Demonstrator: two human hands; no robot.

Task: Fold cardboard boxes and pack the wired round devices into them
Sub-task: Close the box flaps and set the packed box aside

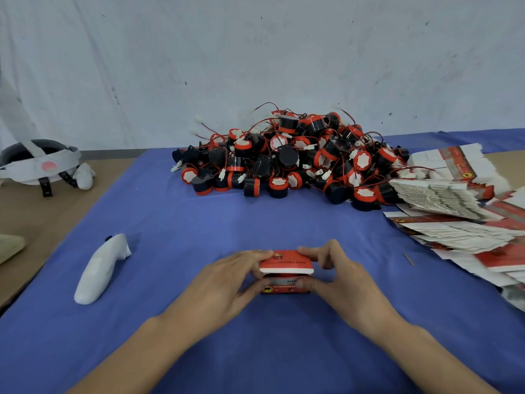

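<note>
**Item:** cardboard box (285, 270), small, red, printed.
**Location:** near-centre of the blue-covered worktop (199, 217), at 6 o'clock from the pile of wired round devices (289, 157) and well apart from it.
**Orientation:** long axis runs 9 to 3 o'clock. The lid flap (287, 263) is lowered but not tucked, and a gap shows along the near edge, facing 6 o'clock.
**Contents:** something pale shows in the gap. Whether a device is inside cannot be told.

**Grip:** the left hand (230, 275) is at the box's 9 o'clock end and the right hand (338, 275) at its 3 o'clock end. Each grip is closed on the box, with fingers curled over the lid's top corners and thumbs against the near face. Both hands are equally near, and neither is free.

**Step, as judged:** closing the lid. The tuck probably runs downward across the short axis, with fingers pressing the flap while thumbs steady the front.

**Surroundings:**
- Flat box blanks (454, 220), in fanned stacks at 2 to 3 o'clock, reaching the pile's right margin.
- White controller (100, 270), lying on the cloth at 9 o'clock.
- Headset (39, 163), at 10 o'clock on the brown surface beyond the cloth.
</note>
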